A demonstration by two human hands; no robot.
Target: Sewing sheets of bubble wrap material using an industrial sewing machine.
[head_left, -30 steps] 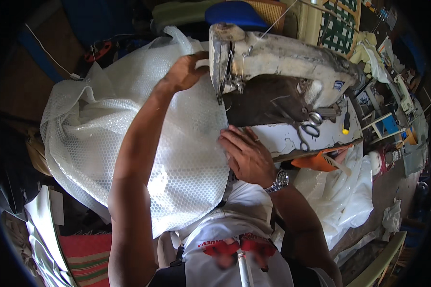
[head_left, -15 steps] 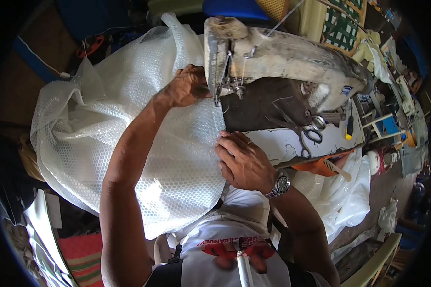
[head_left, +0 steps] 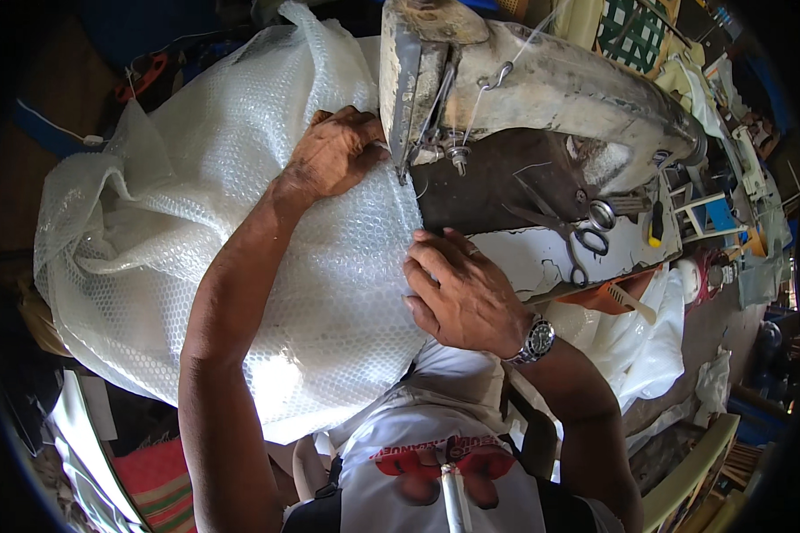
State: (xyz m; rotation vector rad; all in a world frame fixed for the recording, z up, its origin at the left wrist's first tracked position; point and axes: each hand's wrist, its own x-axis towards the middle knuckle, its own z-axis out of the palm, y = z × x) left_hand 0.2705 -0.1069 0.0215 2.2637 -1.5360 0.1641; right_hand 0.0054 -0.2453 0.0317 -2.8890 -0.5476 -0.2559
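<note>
Nearest us is the white shirt (head_left: 436, 426); just beyond it lies the bubble wrap (head_left: 356, 266), a big clear sheet bunched in loose folds out L, its R edge running up to the needle area (head_left: 404, 169). We'd guess it's v. light & floppy, bends any way, w/ no stiffness to lean on. Film looks slick, so it prob. slides under fingertips; bubbles may pop if we squeeze hard.

Our R hand (head_left: 467, 289) rests palm-down at that edge, fingers half bent, thumb spread well apart from them. Good spot, we think: flat, gentle pressure nr the edge steers the sheet w/o crushing it.

Farther up, our L hand (head_left: 336, 151) is on the wrap right beside the needle area, fingers curled; can't tell if it's pinching the film, as the tips are hidden. We'd hold a bit back from the needle, & ease the bulky L folds so their drag doesn't pull the edge askew.

Beyond, R side: scissors (head_left: 562, 229) on the table (head_left: 507, 258), then the worn sewing machine (head_left: 560, 80) arching above.
</note>
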